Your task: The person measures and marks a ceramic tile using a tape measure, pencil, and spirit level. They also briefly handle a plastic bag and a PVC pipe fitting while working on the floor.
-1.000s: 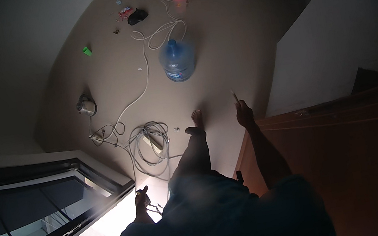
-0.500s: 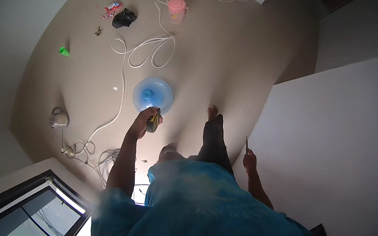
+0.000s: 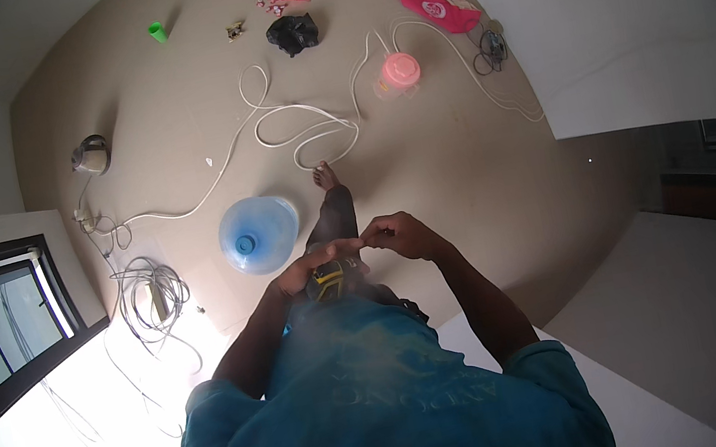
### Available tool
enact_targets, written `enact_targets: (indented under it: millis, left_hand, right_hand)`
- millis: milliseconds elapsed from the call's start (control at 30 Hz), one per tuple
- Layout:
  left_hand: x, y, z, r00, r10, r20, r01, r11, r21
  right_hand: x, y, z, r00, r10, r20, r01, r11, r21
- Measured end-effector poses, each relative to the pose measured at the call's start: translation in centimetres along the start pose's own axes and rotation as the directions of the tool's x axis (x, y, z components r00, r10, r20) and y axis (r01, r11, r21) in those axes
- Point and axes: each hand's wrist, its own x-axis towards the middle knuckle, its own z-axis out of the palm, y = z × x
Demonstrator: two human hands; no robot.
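My left hand (image 3: 298, 272) grips a compact black-and-yellow tool (image 3: 328, 281) in front of my body. Its exact kind does not show clearly, and part of it is hidden by my fingers. The fingers of my right hand (image 3: 403, 236) are pinched together at the fingertips of the left; whatever they hold is too small to make out. On the floor just beyond my left hand lies a large blue water jug (image 3: 272, 224), its cap (image 3: 245, 243) facing me. My bare foot (image 3: 325, 176) stands to the right of the jug.
A white cable (image 3: 300, 111) loops across the floor ahead. Farther off are a pink pitcher (image 3: 400, 70), a black plastic bag (image 3: 292, 35), a red bag (image 3: 439, 4) and a green cup (image 3: 158, 33). An electric kettle (image 3: 90, 156) and coiled grey cable (image 3: 150, 294) are left. A white wall (image 3: 612, 35) bounds the right.
My right hand has come up from my side, where it held a thin stick-like piece, to meet the left. The left hand has drawn closer with the tool, and the view has turned.
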Motion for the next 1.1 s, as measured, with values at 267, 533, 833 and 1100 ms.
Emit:
enact_targets:
  millis: [267, 533, 833, 1100]
  left_hand:
    - [9.4, 14.8, -4.3, 0.998, 0.024, -0.057, -0.037, 0.968, -0.248]
    - [11.8, 25.8, -8.1, 0.830, 0.306, -0.467, -0.428, 0.885, -0.181]
    - [15.0, 33.5, -20.9, 0.234, 0.394, -0.889, -0.341, 0.889, 0.304]
    - [24.3, 53.1, -34.2, 0.324, 0.424, -0.845, 0.209, 0.839, 0.502]
  right_hand:
    - [16.0, -4.5, -13.5, 0.993, 0.096, 0.062, -0.094, 0.995, -0.031]
    - [30.3, -9.0, -25.8, 0.902, -0.215, -0.374, 0.054, 0.916, -0.397]
    - [53.9, -9.7, -36.8, 0.964, 0.198, -0.176, -0.256, 0.869, -0.423]
    - [69.2, -2.2, -40.3, 0.923, 0.349, -0.162, -0.383, 0.796, -0.469]
